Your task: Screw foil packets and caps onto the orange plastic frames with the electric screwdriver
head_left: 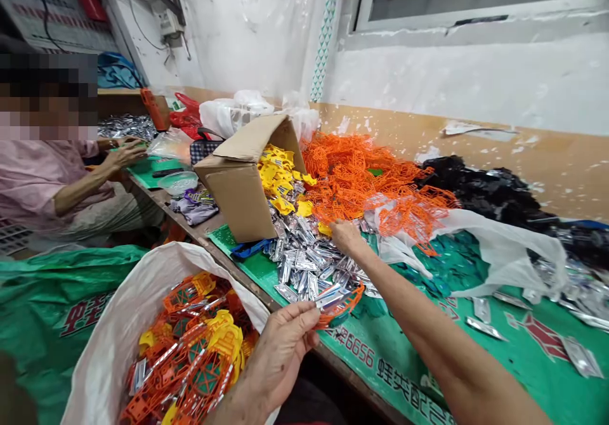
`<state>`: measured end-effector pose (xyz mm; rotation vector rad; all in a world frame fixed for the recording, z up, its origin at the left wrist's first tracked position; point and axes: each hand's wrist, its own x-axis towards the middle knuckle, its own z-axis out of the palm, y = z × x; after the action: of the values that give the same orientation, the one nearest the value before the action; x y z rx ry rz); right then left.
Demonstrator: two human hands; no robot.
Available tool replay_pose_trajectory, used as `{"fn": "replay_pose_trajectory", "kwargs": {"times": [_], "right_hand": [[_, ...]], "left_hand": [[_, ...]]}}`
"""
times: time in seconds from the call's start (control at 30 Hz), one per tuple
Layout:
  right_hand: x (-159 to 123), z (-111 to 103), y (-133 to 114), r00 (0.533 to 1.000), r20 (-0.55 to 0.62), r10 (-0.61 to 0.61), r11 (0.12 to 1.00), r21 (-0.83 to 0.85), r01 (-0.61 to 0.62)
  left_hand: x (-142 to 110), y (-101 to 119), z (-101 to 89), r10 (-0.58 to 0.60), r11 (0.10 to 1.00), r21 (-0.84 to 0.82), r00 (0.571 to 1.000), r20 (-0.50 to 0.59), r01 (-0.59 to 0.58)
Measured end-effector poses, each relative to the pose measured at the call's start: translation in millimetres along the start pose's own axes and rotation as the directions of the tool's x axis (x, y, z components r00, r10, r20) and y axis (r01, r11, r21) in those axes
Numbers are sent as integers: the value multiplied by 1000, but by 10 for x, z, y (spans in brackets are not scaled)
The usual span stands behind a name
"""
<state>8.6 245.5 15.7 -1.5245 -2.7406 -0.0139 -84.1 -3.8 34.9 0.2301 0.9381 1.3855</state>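
Observation:
My left hand [283,342] pinches an orange plastic frame [351,303] between thumb and fingers, over the table's near edge. A shiny silver piece [332,296] lies along that frame. Farther in, my right hand [346,236] reaches to the edge of the heaps, its fingers drawn together at a small yellow plastic part [325,229]; the fingertips are partly hidden. Beneath and around it spread loose silver pieces [304,263]. Yellow parts [278,174] spill from a tipped cardboard box [242,200], beside a tangled heap of orange frames [361,165].
At the lower left, a white sack [102,349] holds joined orange, yellow and silver parts [190,349]. Teal pieces [457,260] lie in a plastic bag [514,247] at right, before a black heap [490,190]. Another person [61,177] sits working at far left.

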Motion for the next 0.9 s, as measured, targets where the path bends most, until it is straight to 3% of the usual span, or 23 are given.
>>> {"fn": "replay_pose_trajectory", "kwargs": {"times": [0.23, 0.43, 0.53, 0.7, 0.9], "right_hand": [[23, 121, -76, 998, 38, 50, 994, 99, -53], [87, 46, -41, 994, 37, 105, 912, 396, -111], [76, -69, 24, 989, 15, 148, 790, 600, -127], [-140, -322, 120, 967, 19, 252, 476, 868, -141], [-948, -599, 256, 971, 87, 223, 139, 983, -120]], "left_hand": [[18, 38, 10, 13, 1000, 21, 999, -36, -12], [37, 6, 4, 82, 989, 121, 997, -4, -81], [57, -12, 9, 110, 981, 165, 994, -15, -106], [86, -76, 19, 134, 967, 218, 991, -8, -129], [96, -146, 27, 158, 924, 346, 987, 39, -161]]}}
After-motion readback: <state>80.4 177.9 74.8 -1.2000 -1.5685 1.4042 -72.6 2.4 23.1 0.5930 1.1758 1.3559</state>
